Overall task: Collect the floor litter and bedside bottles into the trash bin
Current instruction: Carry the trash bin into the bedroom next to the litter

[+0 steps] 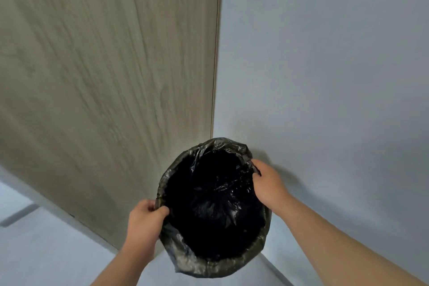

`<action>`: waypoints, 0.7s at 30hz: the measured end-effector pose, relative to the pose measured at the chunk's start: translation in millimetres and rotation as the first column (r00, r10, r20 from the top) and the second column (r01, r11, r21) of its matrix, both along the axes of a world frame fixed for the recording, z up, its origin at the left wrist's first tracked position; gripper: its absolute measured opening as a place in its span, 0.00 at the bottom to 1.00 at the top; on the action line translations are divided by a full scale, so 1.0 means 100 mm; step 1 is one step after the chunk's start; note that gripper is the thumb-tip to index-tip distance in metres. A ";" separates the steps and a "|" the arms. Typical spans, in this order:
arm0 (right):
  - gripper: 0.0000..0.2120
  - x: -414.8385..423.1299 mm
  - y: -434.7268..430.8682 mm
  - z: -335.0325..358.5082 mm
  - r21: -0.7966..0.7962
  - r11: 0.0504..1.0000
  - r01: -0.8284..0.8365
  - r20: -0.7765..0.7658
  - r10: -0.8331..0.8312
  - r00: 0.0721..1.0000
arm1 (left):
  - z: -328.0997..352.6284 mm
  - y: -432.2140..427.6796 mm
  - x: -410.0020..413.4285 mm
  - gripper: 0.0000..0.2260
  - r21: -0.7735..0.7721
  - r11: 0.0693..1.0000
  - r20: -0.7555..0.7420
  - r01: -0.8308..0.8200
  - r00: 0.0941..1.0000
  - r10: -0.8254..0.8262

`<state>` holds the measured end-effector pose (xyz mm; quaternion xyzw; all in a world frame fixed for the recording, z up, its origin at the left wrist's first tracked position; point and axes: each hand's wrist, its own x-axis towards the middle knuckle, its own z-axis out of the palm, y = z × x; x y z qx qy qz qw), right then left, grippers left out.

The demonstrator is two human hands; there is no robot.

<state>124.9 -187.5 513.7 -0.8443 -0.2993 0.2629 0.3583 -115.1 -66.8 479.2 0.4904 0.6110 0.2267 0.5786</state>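
The trash bin [216, 268], lined with a black bag [220, 206], is at the floor's corner where the wood panel [104, 76] meets the grey wall [325, 76]. The left hand [145, 223] and right hand [269, 183] each have their grip clamped on its rim.

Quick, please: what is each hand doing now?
Left hand: grips the rim of the trash bin.
Right hand: grips the far side of the rim.

I am in a plain indoor room, a home or lodging of some kind; I cannot tell which. A tall wood-grain panel [104, 76], a door or a wardrobe side, meets a bare pale painted wall [325, 65] at a corner. The floor [46, 255] is smooth and pale. By that corner is a small trash bin [263, 239] with a black plastic liner [218, 147].
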 end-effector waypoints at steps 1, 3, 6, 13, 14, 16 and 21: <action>0.21 -0.07 -0.04 0.19 0.022 1.000 -0.012 0.008 0.012 1.000 | 0.24 -0.06 -0.07 0.04 0.030 1.000 0.018 -0.005 1.000 0.004; 0.21 -0.25 -0.13 0.51 0.049 0.998 -0.045 0.027 0.044 0.999 | 0.63 -0.17 -0.29 0.06 0.080 0.996 0.016 -0.035 0.999 0.033; 0.21 -0.60 -0.21 0.97 0.081 0.989 -0.122 0.031 0.120 0.992 | 1.14 -0.36 -0.68 0.08 0.183 0.979 0.005 -0.087 0.996 0.087; 0.21 -1.74 -0.28 1.49 0.129 0.924 -0.359 -0.001 0.362 0.932 | 1.79 -0.85 -2.03 0.05 0.297 0.916 -0.009 -0.269 0.958 0.285; 0.20 -1.94 -0.23 1.52 0.119 0.908 -0.402 -0.010 0.406 0.914 | 1.86 -0.92 -2.27 0.05 0.307 0.903 0.001 -0.301 0.949 0.316; 0.20 -2.37 -0.09 1.55 0.123 0.865 -0.487 -0.020 0.492 0.870 | 1.98 -1.05 -2.79 0.05 0.316 0.875 -0.005 -0.367 0.922 0.388; 0.17 -3.57 0.34 1.71 0.156 0.711 -0.686 0.031 0.690 0.723 | 2.20 -1.34 -4.05 0.07 0.344 0.769 0.063 -0.539 0.830 0.554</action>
